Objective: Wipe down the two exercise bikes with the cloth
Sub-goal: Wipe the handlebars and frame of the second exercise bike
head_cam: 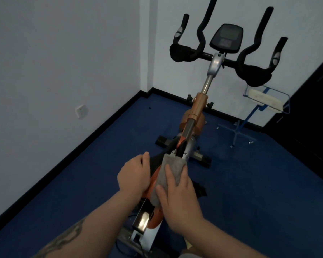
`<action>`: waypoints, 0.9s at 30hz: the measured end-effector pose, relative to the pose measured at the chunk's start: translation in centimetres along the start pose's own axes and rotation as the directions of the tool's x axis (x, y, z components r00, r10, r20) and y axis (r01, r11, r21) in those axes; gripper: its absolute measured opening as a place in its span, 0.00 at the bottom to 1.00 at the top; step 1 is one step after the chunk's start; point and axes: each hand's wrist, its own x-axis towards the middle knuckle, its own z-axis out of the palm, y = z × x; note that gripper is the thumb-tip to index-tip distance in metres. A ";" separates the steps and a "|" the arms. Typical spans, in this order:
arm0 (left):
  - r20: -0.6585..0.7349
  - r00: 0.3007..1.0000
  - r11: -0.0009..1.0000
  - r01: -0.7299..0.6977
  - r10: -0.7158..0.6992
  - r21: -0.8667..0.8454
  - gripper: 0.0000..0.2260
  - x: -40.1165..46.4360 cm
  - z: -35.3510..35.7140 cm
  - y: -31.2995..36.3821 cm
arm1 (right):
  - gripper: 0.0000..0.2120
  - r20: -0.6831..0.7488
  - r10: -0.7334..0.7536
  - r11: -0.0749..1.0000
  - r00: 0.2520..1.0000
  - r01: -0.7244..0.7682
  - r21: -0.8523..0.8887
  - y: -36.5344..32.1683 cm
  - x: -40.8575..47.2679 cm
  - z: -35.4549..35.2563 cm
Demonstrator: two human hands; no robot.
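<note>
Beside wall [45,62], cloth [168,175] on bike [199,107]

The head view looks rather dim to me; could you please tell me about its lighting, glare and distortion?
In the head view the room is dim and bluish; the one strong glare sits on the shiny metal plate low on the bike frame; wide-angle distortion bends the skirting board and tilts the walls; the cloth under the right hand stays fairly sharp, while the handlebars look slightly soft.

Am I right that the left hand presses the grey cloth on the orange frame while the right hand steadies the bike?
No, the hands are swapped. In the head view the right hand presses the grey cloth on the orange frame; the left hand steadies the bike.
</note>
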 end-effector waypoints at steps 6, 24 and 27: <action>-0.012 1.000 1.000 0.006 -0.006 -0.030 0.23 -0.1 0.1 0.0 | 0.29 -0.034 0.110 0.994 0.993 -0.109 0.034 -1.5 2.9 -0.8; -0.005 1.000 0.999 0.020 -0.020 -0.028 0.23 0.0 0.0 0.0 | 0.31 -0.215 0.086 0.996 0.973 -0.077 0.051 -1.2 -0.1 1.6; -0.009 1.000 0.999 0.027 -0.027 -0.045 0.23 0.1 0.1 0.1 | 0.27 -0.184 0.074 0.997 0.980 -0.073 0.015 -1.1 1.9 0.8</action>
